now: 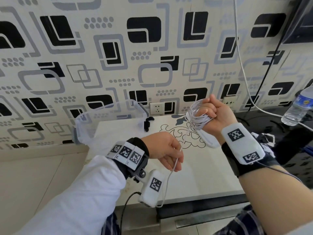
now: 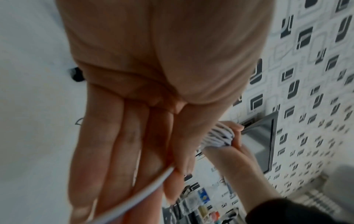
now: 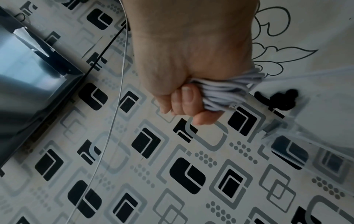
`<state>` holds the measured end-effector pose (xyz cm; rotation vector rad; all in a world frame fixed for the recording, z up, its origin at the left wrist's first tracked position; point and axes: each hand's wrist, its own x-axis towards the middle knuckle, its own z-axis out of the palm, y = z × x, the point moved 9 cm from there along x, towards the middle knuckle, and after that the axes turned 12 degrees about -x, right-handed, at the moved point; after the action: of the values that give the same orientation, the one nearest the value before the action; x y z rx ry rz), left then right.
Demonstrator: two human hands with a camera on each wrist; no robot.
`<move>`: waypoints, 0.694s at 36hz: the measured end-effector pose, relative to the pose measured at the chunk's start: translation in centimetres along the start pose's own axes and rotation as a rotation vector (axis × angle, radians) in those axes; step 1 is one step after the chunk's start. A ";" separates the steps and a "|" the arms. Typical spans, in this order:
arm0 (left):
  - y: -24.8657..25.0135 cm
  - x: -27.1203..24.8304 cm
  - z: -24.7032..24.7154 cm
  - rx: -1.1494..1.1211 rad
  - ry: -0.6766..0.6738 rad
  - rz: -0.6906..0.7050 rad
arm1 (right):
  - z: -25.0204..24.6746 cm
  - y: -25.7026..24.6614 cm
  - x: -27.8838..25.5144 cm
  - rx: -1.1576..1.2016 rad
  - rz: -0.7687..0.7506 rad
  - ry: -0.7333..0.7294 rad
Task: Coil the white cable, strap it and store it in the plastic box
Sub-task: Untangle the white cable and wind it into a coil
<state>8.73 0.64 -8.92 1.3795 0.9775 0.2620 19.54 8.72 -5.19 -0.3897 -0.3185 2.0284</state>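
Observation:
My right hand (image 1: 212,114) is raised above the table and grips a bundle of several loops of the white cable (image 1: 198,118); in the right wrist view the coil (image 3: 226,91) sits in my fist (image 3: 193,97). A single strand (image 1: 176,160) runs down from the coil to my left hand (image 1: 169,155), which pinches it between thumb and fingers (image 2: 172,171). The free tail hangs past the table's front edge. The clear plastic box (image 1: 108,119) stands at the table's back left. A black strap (image 1: 148,123) lies beside the box.
The white table (image 1: 194,180) bears a black line drawing. A white power adapter (image 1: 208,140) lies under my right wrist. A water bottle (image 1: 299,107) stands on the dark surface at right. Another white wire (image 1: 240,61) hangs along the patterned wall near a monitor (image 1: 303,19).

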 end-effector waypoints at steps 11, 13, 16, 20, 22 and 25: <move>-3.6 0.6 1.7 0.197 -0.086 -0.248 | -1.3 -1.8 -0.7 0.022 -0.144 0.148; -3.4 0.6 1.2 0.221 -0.066 -0.239 | -1.4 -1.4 -0.7 -0.009 -0.112 0.165; -3.5 0.5 0.8 0.223 -0.071 -0.239 | -1.4 -1.0 -0.7 -0.037 -0.081 0.166; -3.8 0.4 1.0 0.210 -0.099 -0.236 | -1.1 -0.7 -0.5 -0.039 -0.057 0.135; -3.6 0.5 0.6 0.186 -0.062 -0.215 | -0.7 -0.3 -0.5 -0.059 -0.004 0.085; -3.5 0.6 -0.7 0.174 0.022 -0.187 | -0.6 0.9 -0.8 -0.133 0.116 0.051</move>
<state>7.29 0.76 -12.28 1.4330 1.1619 0.0525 19.42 7.64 -5.93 -0.5532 -0.4088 2.1122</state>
